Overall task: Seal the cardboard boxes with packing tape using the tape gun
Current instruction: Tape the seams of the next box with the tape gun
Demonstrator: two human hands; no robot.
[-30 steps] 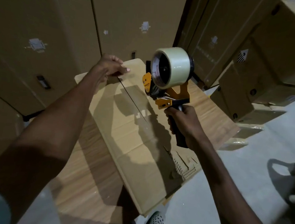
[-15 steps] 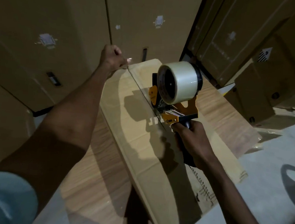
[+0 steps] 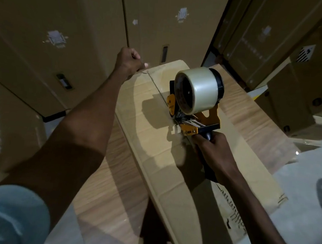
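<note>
- Right hand [image 3: 215,152], head view: fingers curled round the dark handle of the tape gun [image 3: 194,113], nose of the gun down on the centre seam of the cardboard box [image 3: 154,140].
- Left hand [image 3: 129,62]: fingers curled over the far end of the box, thumb tip pressed at the top of the seam; whether it pinches the tape end, I cannot tell.
- Count: two hands, one tape gun, one tape roll [image 3: 198,91], one box being worked.
- Tape gun: orange metal frame, black hub, metal parts at the mouth, standing upright over the seam about mid-length of the box.
- Tape roll: clear, glossy, wide cylinder, nearly full, mounted on top of the gun.
- Box: long, flat, plain brown corrugated board, two flaps meeting along a straight seam; black print near its close right edge.
- Table [image 3: 110,205]: pale wood-grain surface under the box.
- Stacked cartons [image 3: 48,24]: several tall brown ones behind and to the right, with small white printed marks.
- Sleeve [image 3: 6,215]: light blue-grey, at the left arm's shoulder.
</note>
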